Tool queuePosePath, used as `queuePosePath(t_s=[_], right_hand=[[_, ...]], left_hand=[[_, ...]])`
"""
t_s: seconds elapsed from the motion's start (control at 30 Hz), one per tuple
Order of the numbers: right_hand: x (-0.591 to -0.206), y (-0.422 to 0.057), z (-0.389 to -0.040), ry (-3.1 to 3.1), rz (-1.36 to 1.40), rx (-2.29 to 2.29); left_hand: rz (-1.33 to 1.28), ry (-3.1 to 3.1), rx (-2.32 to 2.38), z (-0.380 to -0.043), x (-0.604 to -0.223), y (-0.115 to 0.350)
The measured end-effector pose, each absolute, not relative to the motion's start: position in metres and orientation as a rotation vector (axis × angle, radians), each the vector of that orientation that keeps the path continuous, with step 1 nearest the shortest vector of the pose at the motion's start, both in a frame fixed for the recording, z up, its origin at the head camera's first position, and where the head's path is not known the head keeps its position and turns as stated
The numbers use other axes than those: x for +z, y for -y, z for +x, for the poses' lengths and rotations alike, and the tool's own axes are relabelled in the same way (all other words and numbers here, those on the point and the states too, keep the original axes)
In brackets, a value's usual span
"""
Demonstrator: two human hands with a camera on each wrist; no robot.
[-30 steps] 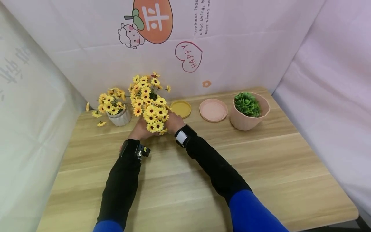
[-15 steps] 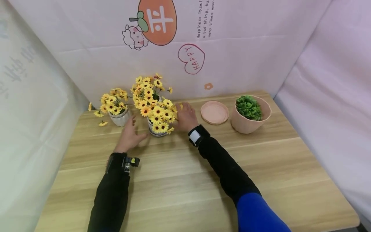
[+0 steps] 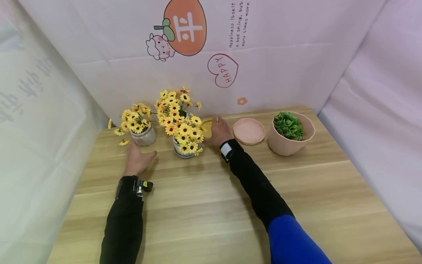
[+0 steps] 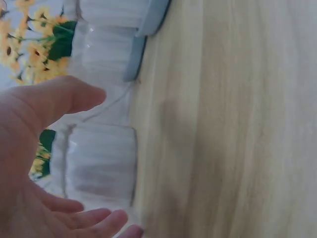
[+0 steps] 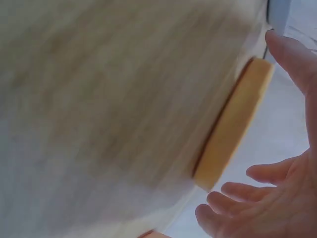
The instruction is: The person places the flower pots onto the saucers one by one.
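Observation:
A white flowerpot [image 3: 144,137] with yellow flowers [image 3: 136,116] stands at the back left of the table. My left hand [image 3: 137,162] is spread in front of it; in the left wrist view, thumb and fingers lie to either side of that pot [image 4: 101,161], with a gap between. Two more white pots [image 4: 106,52] on blue-grey saucers [image 4: 136,57] appear beyond the thumb. The front one [image 3: 183,149] bears a dense bunch of yellow daisies [image 3: 184,130]. Over a yellow saucer [image 5: 235,124], my right hand [image 3: 220,132] hovers, fingers apart, partly hiding it in the head view.
Right of my right hand lie pink saucers [image 3: 249,131], seemingly stacked. A large pink pot [image 3: 290,145] holding a green plant [image 3: 288,125] stands at the back right. A printed cloth [image 3: 280,58] rises behind the wooden table [image 3: 191,212].
Both hands have let go of the middle flowerpot, which now stands on the table. My left hand has moved left to the other pot, my right hand rightward over the yellow saucer.

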State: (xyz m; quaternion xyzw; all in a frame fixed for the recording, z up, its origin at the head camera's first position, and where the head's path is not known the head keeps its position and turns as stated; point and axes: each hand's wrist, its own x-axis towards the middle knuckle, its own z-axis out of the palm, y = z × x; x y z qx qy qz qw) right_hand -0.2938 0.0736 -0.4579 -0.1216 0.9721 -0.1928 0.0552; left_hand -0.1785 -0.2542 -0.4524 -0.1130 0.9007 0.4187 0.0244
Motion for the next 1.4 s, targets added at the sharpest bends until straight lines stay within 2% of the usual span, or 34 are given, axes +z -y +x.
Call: queuePosePath(t_s=[0.3, 0.7, 1.4], right_hand=[[-0.469, -0.080, -0.300, -2.851, -0.307, -0.765], [-0.467, -0.078, -0.303, -2.825, -0.292, -0.807], [-0.467, -0.088, -0.283, -2.816, -0.400, -0.693]], left_hand=[[-0.452, -2.803, 1.679, -0.203, -0.468, 0.254], [-0.344, -2.823, 2.049, -0.233, -0.476, 0.261], [-0.470, -2.857, 1.936, -0.241, -0.477, 0.262]])
